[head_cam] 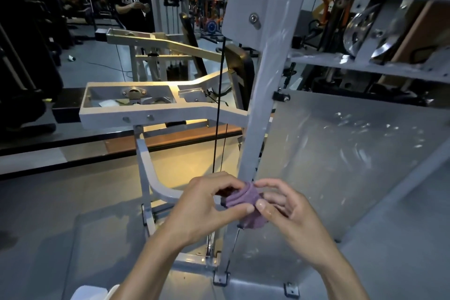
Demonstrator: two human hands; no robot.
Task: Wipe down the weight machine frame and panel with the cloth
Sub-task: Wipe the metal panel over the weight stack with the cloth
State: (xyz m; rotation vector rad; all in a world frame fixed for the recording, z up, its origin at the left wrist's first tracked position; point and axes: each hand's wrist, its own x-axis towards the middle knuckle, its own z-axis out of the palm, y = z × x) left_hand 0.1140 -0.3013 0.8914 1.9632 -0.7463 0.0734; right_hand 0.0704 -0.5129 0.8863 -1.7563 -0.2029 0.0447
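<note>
A small purple cloth (246,201) is held bunched between two bare hands, low in the middle of the view. The left hand (207,204) is curled around its left side, thumb pressed along the lower edge. The right hand (285,204) pinches the right side between thumb and fingertips. Both grips are narrow and closed on the fabric. The cloth is gathered into soft ridged folds, thick and towel-like, with a rounded lump hanging below.

No wiping is under way; the cloth is judged to be getting folded or regathered between strokes. It is held just in front of the grey upright frame post (263,95), apparently not pressed against it.

Behind and to the right, the clear panel (341,153) is seen with pale streaks and smears across it, which may be wet wipe marks or glare. How much has been cleaned cannot be told; the post's upper length and most of the panel are judged still to be done.

Farther off, a white machine arm (155,112), a black cable (219,105) and a dim gym floor are visible.
</note>
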